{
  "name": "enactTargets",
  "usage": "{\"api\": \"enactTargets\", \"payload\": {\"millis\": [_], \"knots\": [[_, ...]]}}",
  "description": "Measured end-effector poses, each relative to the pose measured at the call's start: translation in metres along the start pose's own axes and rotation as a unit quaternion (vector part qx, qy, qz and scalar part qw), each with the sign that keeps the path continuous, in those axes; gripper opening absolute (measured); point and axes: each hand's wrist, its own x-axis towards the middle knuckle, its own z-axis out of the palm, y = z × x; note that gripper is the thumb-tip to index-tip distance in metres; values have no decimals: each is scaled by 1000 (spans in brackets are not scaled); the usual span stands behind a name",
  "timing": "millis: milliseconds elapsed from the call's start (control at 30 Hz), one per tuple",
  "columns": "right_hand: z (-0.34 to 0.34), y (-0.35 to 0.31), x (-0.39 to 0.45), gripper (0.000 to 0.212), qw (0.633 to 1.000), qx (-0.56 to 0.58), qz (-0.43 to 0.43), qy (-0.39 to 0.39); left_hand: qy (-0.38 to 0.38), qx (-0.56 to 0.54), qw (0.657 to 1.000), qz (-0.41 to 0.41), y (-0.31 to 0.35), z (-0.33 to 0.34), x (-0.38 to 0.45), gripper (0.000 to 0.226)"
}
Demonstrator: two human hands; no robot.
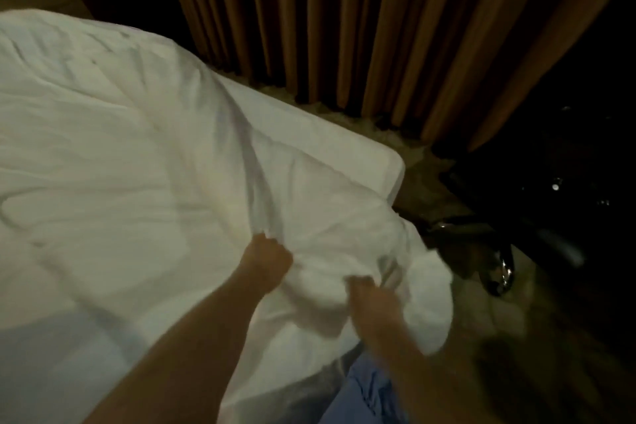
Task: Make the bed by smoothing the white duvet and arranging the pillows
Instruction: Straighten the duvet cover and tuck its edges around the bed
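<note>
Right hand near, blurred, grasping bunched duvet corner; left hand clenched on fold just beyond. Duvet rumpled across bed, mattress corner bare far right. Step: smoothing. Next: pull corner over mattress. Pillows unseen. Curtain behind.

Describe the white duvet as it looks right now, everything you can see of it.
The white duvet is soft, puffy fabric, heavily wrinkled, spread across most of the bed. Its near corner is bunched and hangs over the bed's edge. The left hand grips a raised fold that runs up the cover; the right hand, blurred, grips the bunched corner. Beside the curtain, a strip of white bedding lies uncovered.
</note>
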Motion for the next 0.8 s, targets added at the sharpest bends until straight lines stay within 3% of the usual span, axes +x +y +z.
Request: {"api": "enactTargets", "payload": {"millis": [67, 133, 167, 267, 367, 467, 533, 633, 700, 733, 800], "knots": [[51, -25, -48, 7, 999, 9, 12, -31, -11, -13, 1000, 25, 13, 63, -35, 42], [70, -45, -76, 34, 999, 21, -9, -27, -82, 5, 996, 21, 19, 63, -67, 37], [65, -51, -81, 37, 1000, 19, -3, -4, -102, 4, 995, 21, 19, 54, -73, 31], [45, -49, -82, 27, 986, -57, 21, 157, -46, 33, 998, -2, 13, 41, -63, 31], [36, -46, -91, 42, 983, -49, 27, 177, -5, 60, 998, -26, 18, 22, -62, 30], [24, -45, -115, 39, 987, -50, 27, 147, -14, 74, 997, -28, 22, 10, -78, 29], [6, -40, -125, 36, 989, -46, 25, 135, 15, 83, 996, -27, 23, -8, -92, 28], [-35, -29, -132, 33, 952, 13, 51, 303, 123, 23, 990, -66, 26, -42, -108, 24], [-31, -16, -145, 31, 926, 49, 82, 366, 204, 5, 976, -70, 40, -42, -114, 21], [-13, -12, -156, 30, 923, 55, 97, 367, 253, 18, 966, -45, 51, -31, -116, 19], [50, -15, -182, 21, 935, 64, 144, 317, 257, 27, 966, 24, 77, 14, -122, 20]]}}
